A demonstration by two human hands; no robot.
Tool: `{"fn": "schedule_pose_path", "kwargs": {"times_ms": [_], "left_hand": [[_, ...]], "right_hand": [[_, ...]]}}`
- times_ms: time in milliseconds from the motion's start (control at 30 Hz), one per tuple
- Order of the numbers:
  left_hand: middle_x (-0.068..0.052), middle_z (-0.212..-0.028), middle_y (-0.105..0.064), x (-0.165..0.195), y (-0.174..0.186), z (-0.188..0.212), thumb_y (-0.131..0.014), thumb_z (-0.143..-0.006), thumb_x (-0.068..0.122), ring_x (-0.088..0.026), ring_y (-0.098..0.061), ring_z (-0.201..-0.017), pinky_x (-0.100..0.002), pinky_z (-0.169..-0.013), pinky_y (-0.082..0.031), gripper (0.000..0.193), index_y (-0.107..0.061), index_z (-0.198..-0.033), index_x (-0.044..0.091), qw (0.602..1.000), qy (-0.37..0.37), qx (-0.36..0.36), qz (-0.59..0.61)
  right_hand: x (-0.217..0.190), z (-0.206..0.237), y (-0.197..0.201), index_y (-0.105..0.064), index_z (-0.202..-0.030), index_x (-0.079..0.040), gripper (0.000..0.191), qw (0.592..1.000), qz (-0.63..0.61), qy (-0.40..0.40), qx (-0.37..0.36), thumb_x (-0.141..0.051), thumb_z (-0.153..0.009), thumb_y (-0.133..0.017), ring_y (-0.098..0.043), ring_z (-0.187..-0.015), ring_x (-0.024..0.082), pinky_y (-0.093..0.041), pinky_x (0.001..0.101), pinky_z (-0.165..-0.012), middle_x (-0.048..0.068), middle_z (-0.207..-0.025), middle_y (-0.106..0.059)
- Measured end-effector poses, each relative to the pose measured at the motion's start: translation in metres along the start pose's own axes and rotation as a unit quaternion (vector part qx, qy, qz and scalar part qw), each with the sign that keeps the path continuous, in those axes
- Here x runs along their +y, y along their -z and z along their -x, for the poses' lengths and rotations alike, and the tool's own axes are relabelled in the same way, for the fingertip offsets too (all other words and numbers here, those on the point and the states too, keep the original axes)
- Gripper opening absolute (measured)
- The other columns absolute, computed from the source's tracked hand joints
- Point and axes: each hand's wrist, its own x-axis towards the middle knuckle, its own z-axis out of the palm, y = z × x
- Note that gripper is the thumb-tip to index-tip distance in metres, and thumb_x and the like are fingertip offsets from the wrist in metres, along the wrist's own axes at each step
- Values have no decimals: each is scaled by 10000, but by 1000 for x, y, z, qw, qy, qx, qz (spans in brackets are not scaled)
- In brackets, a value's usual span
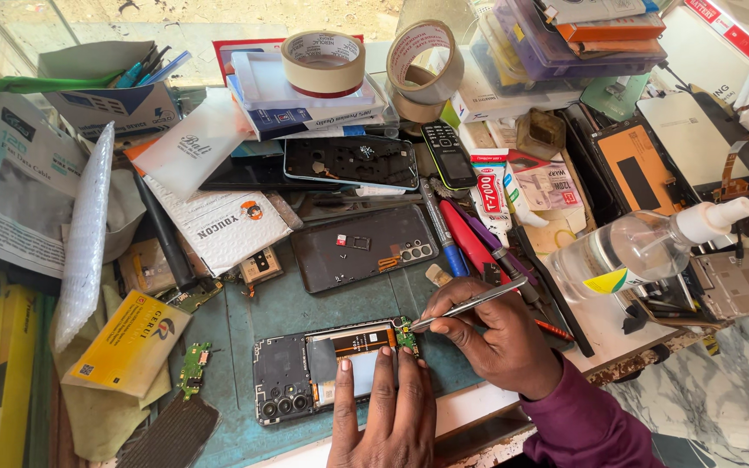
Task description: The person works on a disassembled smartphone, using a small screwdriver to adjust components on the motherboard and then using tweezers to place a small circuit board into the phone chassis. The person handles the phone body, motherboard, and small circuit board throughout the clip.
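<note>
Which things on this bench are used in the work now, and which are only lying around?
In use:
opened phone under the left hand
tweezers in the right hand

Lying about:
phone back cover
tape rolls
spray bottle
small green circuit board

Materials and finishes on the repair bench

The tweezers [470, 305] look like smooth bright metal; the opened phone [327, 368] shows matt black plastic and a glossy orange part. The back cover [361, 247] is dark, slightly glossy plastic. The spray bottle [635, 247] is clear shiny plastic, the tape rolls [322, 62] matt paper-like, the mat [270, 303] matt, worn.
</note>
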Motion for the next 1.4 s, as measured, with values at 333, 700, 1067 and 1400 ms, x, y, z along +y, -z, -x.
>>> {"fn": "schedule_pose_path", "kwargs": {"times_ms": [333,700,1067,1400], "left_hand": [[-174,-1296,-610,0,-3,-1,-427,-996,310,-289,-562,-1289,-691,-1094,-314,446,-662,-1267,45,1000,3,-3,30],[-162,-1344,-590,-4,-11,3,-431,-994,314,-289,-538,-1316,-689,-1105,-301,441,-663,-1277,66,999,-7,21,42],[-138,-1356,-594,-6,-16,6,-414,-1017,314,-295,-528,-1345,-632,-1117,-305,408,-678,-1249,106,999,15,32,42],[-129,-1343,-612,-9,-13,4,-417,-1008,313,-281,-554,-1304,-648,-1118,-302,406,-681,-1248,119,998,17,29,50]], "right_hand": [[4,0,-6,-637,-1021,-4,190,1000,-10,7,15,-181,-987,-696,-761,-897,151,-626,276,-778,74,-963,-716],[3,-3,-8,-633,-1012,-1,184,999,-35,-4,9,-175,-990,-688,-786,-899,164,-644,282,-767,73,-944,-706],[3,-3,-10,-622,-1019,12,178,998,-61,-8,10,-150,-987,-686,-801,-927,192,-664,301,-773,89,-960,-691],[2,-4,-11,-620,-1019,3,180,999,-48,-3,7,-164,-993,-679,-806,-930,184,-668,292,-772,85,-955,-701]]}}
